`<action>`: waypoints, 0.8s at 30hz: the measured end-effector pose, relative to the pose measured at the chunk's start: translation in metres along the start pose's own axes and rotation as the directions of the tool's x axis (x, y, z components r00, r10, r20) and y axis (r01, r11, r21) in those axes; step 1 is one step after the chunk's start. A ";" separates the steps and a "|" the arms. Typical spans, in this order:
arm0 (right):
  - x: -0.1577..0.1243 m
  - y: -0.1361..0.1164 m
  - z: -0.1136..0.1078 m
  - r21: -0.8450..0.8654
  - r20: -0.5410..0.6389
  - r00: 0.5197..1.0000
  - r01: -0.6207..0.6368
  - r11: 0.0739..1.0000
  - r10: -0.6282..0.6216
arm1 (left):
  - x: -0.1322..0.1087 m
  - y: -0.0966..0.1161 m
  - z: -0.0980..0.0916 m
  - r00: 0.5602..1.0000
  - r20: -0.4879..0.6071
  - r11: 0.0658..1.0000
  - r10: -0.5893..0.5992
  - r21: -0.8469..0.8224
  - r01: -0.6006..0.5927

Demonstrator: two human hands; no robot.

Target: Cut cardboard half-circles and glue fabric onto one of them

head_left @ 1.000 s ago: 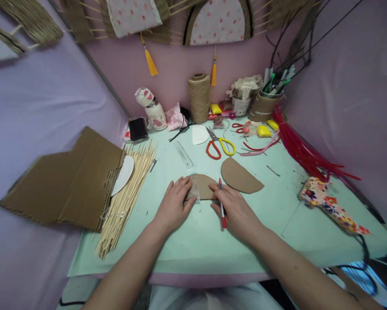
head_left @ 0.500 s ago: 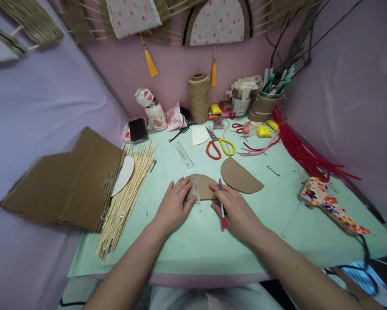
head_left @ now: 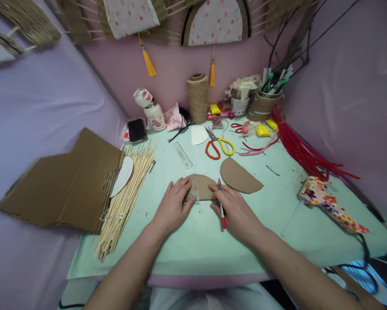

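A brown half-round cardboard piece [head_left: 207,188] lies flat on the table before me. Over its left part is a clear plastic measuring tool [head_left: 195,189] with printed markings; its exact kind is partly hidden. My left hand [head_left: 176,203] holds that tool down, fingers along its far side and thumb at its near edge. A red marker pen [head_left: 221,206] is held in my right hand [head_left: 237,209], tilted upright with its red end toward me. The right fingertips touch the cardboard's right end. Just beyond lies a second half-round cardboard piece [head_left: 241,176].
Scissors [head_left: 217,144] and a clear ruler [head_left: 182,155] lie farther back. On the left are thin wooden sticks [head_left: 125,202] and a large cardboard sheet [head_left: 60,185]. A flowered glue gun [head_left: 332,204] with its cord lies right, near red pipe cleaners [head_left: 303,146]. A twine spool [head_left: 198,99] stands behind.
The view has shifted very slightly. Both hands, the marker pen, the clear tool and the cardboard keep their places.
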State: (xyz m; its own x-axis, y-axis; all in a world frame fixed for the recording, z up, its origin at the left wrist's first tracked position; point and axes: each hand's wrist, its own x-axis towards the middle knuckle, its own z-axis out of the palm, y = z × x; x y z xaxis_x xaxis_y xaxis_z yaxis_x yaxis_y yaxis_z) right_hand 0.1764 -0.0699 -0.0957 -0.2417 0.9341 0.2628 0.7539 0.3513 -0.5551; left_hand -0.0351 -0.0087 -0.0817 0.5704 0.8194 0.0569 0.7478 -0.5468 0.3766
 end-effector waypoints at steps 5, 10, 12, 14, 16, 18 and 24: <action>0.000 0.000 0.000 0.002 -0.001 1.000 0.004 1.000 -0.004 | 0.001 0.001 -0.001 1.000 0.002 1.000 0.003 0.008 -0.003; 0.000 -0.001 0.000 -0.004 -0.011 1.000 0.009 1.000 -0.009 | 0.002 0.001 -0.003 1.000 0.026 1.000 0.011 0.015 -0.012; 0.000 -0.001 -0.001 -0.008 -0.010 1.000 0.006 1.000 -0.006 | 0.002 0.001 -0.002 0.999 0.036 1.000 0.009 0.029 -0.010; 0.000 -0.001 -0.001 -0.008 -0.005 1.000 0.004 1.000 -0.004 | 0.002 0.001 -0.001 0.999 0.036 0.999 0.007 0.041 -0.009; 0.000 -0.001 -0.002 -0.008 -0.005 1.000 0.005 1.000 -0.005 | 0.002 0.000 0.000 1.000 0.028 0.999 0.011 0.044 -0.013; 0.000 -0.001 -0.001 -0.010 -0.009 1.000 0.010 1.000 -0.010 | 0.001 0.000 0.001 1.000 0.019 0.999 0.016 0.041 -0.017; 0.000 -0.001 -0.001 -0.011 -0.001 1.000 0.002 1.000 -0.002 | 0.002 0.002 -0.001 1.000 0.026 0.999 0.007 0.038 -0.008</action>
State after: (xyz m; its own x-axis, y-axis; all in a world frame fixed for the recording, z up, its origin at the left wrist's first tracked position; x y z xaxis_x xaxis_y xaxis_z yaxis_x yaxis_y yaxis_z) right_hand 0.1759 -0.0701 -0.0943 -0.2430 0.9333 0.2644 0.7598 0.3526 -0.5462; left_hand -0.0329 -0.0083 -0.0796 0.5839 0.8111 0.0357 0.7559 -0.5592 0.3404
